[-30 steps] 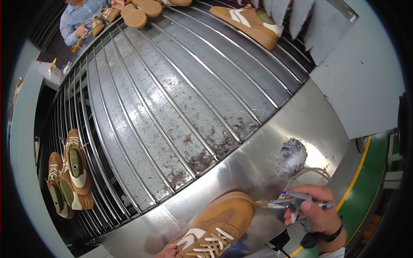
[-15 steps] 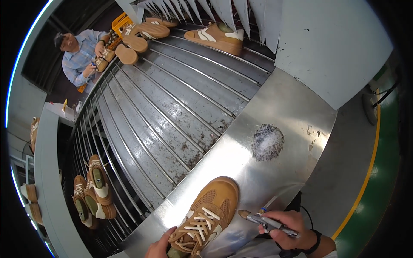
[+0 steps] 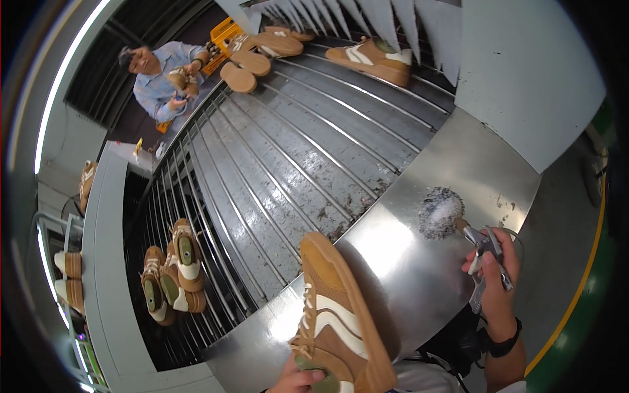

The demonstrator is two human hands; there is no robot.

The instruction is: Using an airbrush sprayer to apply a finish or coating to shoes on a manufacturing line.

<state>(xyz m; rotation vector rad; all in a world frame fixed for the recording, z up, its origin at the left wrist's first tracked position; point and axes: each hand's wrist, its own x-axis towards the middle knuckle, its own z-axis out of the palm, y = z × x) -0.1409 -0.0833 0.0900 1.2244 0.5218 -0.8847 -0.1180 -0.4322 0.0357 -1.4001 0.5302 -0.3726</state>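
Observation:
My left hand (image 3: pixel 298 378) grips a tan sneaker (image 3: pixel 341 314) at its heel opening, by the green lining. The sneaker is tipped so its side, with white wavy stripes, faces up and its toe points away from me. At the right, my right hand (image 3: pixel 496 278) is closed around a silver air gun (image 3: pixel 485 252) with a lever and a brownish tip. That tip is at the edge of a round, fuzzy dark-and-white patch (image 3: pixel 441 213) on the shiny metal ledge (image 3: pixel 413 288); whether it touches is unclear.
Beyond the ledge runs a metal roller rack (image 3: pixel 288 150). Several tan sneakers (image 3: pixel 187 255) stand on it at left; others (image 3: pixel 373 60) lie at the far end by a strip curtain (image 3: pixel 419 33). Across it a person (image 3: pixel 164 75) holds a shoe, near a yellow crate (image 3: pixel 226 29).
My right hand has carried the air gun up and right, from beside the toe to the fuzzy patch. My left hand has rolled the sneaker onto its side. The whole view has shifted.

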